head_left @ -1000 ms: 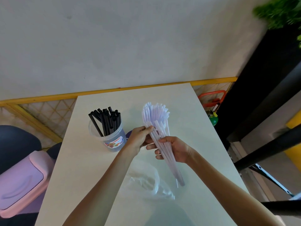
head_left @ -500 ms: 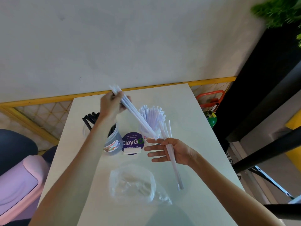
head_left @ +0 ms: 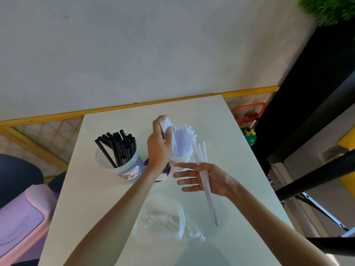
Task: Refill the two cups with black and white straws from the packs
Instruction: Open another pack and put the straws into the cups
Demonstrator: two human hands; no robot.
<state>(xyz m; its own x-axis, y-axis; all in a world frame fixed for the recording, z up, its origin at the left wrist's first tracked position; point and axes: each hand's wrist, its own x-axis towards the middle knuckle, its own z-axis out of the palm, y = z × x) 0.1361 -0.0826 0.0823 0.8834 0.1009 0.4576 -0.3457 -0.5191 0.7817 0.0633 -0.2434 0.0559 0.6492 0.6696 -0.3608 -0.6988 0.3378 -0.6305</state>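
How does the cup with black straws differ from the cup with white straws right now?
The black-straw cup holds thick black straws; the white-straw cup holds thinner white straws, fanned out. The black-straw cup stands untouched in full view; the white-straw cup is partly hidden by the left hand, which holds more white straws above it. Both are clear, labelled and upright on the table.
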